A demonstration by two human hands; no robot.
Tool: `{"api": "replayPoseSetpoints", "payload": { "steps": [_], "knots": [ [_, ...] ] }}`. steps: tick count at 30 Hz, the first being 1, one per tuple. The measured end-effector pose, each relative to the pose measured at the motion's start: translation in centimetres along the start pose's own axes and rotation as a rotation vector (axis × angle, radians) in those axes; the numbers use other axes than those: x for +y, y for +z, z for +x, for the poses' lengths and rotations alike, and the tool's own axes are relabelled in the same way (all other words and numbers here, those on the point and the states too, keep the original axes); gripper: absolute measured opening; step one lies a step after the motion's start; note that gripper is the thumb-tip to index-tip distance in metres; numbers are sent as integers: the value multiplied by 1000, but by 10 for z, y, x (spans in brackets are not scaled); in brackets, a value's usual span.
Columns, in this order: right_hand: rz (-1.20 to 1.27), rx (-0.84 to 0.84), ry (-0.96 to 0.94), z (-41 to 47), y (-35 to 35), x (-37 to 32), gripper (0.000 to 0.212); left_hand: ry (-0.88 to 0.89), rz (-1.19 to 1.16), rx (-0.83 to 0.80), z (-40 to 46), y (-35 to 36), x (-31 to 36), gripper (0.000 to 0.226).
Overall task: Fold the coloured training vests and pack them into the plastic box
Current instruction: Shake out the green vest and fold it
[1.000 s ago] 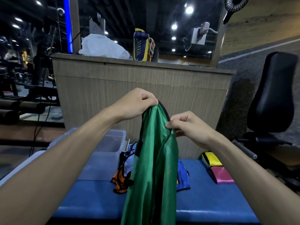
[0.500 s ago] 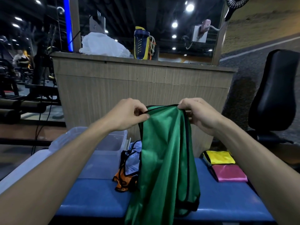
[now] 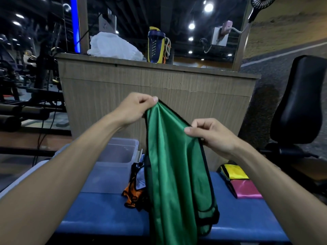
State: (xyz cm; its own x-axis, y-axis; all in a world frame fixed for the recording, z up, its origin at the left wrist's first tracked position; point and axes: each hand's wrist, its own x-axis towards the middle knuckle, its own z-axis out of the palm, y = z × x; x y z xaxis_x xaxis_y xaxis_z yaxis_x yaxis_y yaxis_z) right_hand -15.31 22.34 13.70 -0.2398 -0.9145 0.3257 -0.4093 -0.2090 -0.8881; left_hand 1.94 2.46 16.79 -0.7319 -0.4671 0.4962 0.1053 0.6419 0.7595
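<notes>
We are pinching the green vest [image 3: 169, 156] at its black-trimmed top edge with both hands, left [image 3: 139, 106] and right [image 3: 210, 135], and it is hanging limp, light and slippery-looking.

Counter: ahead of you, a wood-grain partition [image 3: 155, 91].
Ceiling: dark, with round spotlights [image 3: 208, 7].
Left: you see gym machines [image 3: 26, 96] and a blue light strip [image 3: 75, 23].
Right: a black padded seat [image 3: 300, 103].
</notes>
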Motion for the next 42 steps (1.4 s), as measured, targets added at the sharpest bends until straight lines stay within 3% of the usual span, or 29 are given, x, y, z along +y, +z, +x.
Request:
{"api": "replayPoseSetpoints", "payload": {
  "steps": [6,10,14,17,22,26,32,38,42],
  "knots": [
    [34,-25,-39,-14,13,32,30,169,522,308,23,-12,15,37],
    [-13,-42,-12,-22,12,50,49,202,576,449,27,-23,10,34],
    [-49,-28,11,-28,2,65,52,169,477,573,23,-40,0,34],
    [-112,-28,44,-27,-9,74,52,168,515,573,18,-49,-8,35],
    [-92,93,119,-26,-31,84,27,172,573,539,9,-57,-30,32],
    [-118,170,107,-22,-52,83,32,165,588,580,2,-75,-48,28],
    [-15,183,149,-10,-59,71,29,211,611,384,-7,-90,-65,17],
    [-60,-18,523,-11,-53,76,18,152,506,345,-18,-90,-78,21],
    [-61,-177,678,-17,-42,94,17,64,82,274,-21,-79,-70,22]
  ]
}}
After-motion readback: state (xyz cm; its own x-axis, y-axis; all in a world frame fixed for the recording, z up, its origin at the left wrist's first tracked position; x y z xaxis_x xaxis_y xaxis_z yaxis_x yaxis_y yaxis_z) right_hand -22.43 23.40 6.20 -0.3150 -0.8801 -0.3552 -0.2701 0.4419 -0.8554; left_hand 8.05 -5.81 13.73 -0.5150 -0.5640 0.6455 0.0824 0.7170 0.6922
